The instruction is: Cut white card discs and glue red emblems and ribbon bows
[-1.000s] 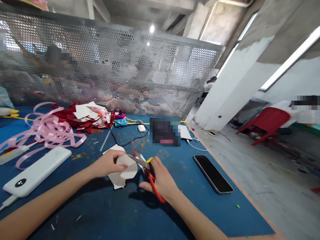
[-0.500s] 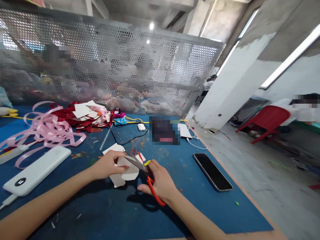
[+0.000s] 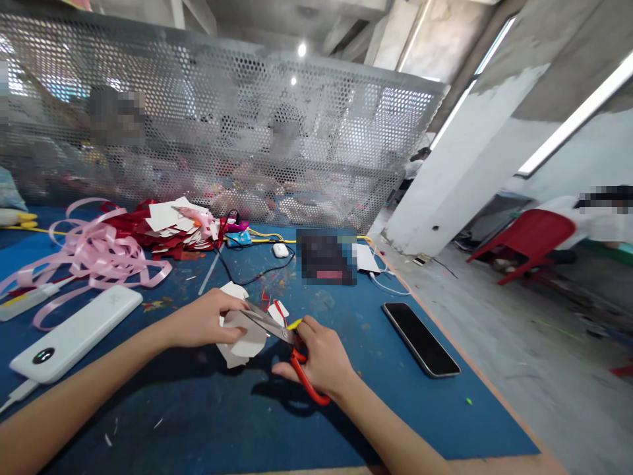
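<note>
My left hand [image 3: 202, 320] pinches a white paper piece [image 3: 244, 336] with a rounded edge, held just above the blue table mat [image 3: 208, 422]. My right hand [image 3: 321, 359] grips red-handled scissors [image 3: 287, 343], fingers through the loops. The metal blades reach left into the paper's edge beside my left fingers. Small white and red paper scraps [image 3: 274, 309] lie on the mat just behind the scissors.
A white power bank [image 3: 74, 333] lies at the left, a black phone [image 3: 420, 340] at the right near the mat's edge. Pink ribbon [image 3: 93, 257] and red and white paper offcuts [image 3: 168, 227] pile up at the back left. A perforated metal screen [image 3: 247, 138] stands behind, with people beyond it.
My left hand has turned the paper, so it looks smaller and more folded under the blades. The scissors stay in the cut and both hands have shifted slightly left.
</note>
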The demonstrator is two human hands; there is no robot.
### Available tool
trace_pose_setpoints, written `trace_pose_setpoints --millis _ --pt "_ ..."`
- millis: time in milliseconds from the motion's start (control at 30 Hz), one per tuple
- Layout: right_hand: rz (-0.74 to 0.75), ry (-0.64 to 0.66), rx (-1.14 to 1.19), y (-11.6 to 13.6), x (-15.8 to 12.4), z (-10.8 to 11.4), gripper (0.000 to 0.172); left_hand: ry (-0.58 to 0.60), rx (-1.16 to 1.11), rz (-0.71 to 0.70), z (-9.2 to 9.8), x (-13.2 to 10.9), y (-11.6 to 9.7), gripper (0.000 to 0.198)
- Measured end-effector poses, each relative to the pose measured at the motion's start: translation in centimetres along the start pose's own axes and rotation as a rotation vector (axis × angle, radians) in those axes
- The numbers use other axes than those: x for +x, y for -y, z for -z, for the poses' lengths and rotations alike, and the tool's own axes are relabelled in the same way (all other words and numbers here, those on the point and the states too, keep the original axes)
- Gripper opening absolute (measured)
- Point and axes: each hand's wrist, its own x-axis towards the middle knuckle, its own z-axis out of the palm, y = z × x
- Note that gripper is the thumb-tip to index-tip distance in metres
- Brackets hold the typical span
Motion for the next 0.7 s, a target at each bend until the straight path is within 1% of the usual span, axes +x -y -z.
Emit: trace_pose_setpoints --millis 133,233,300,400,467,533,633,700 --pt "-0.05 -0.053 -0.017 0.0 0.0 0.1 0.056 0.014 0.011 0.034 0.5 -0.1 -0.3 0.02" --pt "-0.101 -0.082 0.048 -0.2 0.0 0.1 0.051 0.009 -0.003 0.072 0.3 0.1 -0.4 0.021" --pt "-0.133 -0.087 0.114 -0.4 0.1 0.2 0.05 -0.016 -0.025 0.095 0.0 0.2 -0.3 0.022" --pt "-0.159 -0.067 0.219 -0.7 0.2 0.2 0.045 -0.105 -0.205 0.145 -0.6 0.4 -0.1 0.024" --pt "-0.178 -0.044 0.295 -0.8 0.2 0.1 0.042 -0.196 -0.39 0.174 -1.0 0.5 -0.1 0.027" --pt "-0.195 -0.03 0.343 -0.8 0.2 0.0 0.041 -0.295 -0.527 0.192 -1.5 0.6 -0.1 0.034" --pt "-0.167 -0.02 0.322 -0.7 0.2 -0.3 0.038 -0.427 -0.578 0.213 -2.3 0.5 -0.2 0.034" --pt "-0.121 -0.019 0.284 -0.6 0.2 -0.4 0.041 -0.465 -0.57 0.215 -2.9 0.5 -0.3 0.035"
